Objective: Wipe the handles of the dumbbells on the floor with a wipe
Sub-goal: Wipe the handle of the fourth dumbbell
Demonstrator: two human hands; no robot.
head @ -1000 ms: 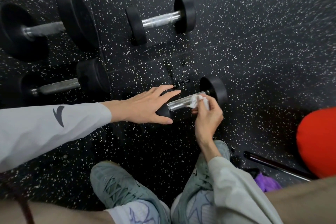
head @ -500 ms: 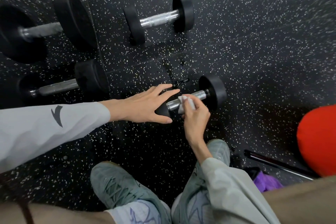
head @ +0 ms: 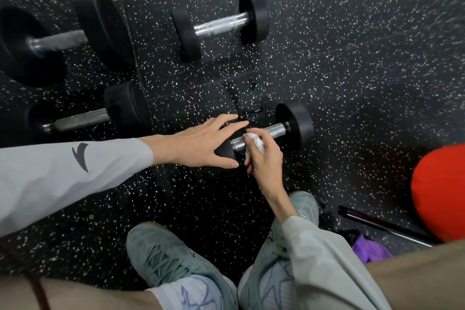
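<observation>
Mid-wipe on the nearest dumbbell [head: 264, 133]; the other three on the floor [head: 352, 83] look not yet in hand.

Right hand [head: 264, 158] grip pinched round a crumpled wipe [head: 255, 142], pressed on the handle's left end; bare chrome lies right of it. Left hand [head: 201, 143], fingers spread, flat over the left weight head just beside that grip.

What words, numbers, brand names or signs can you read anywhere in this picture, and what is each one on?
There is no readable text.
Left sleeve: a dark swoosh-like logo mark, a shape only, no letters.
Shoes: a small dark mark near the collar, too small to read.
Socks: a purple line pattern, not lettering.
Dumbbells: no numbers or labels show on the black ends facing the camera.
</observation>
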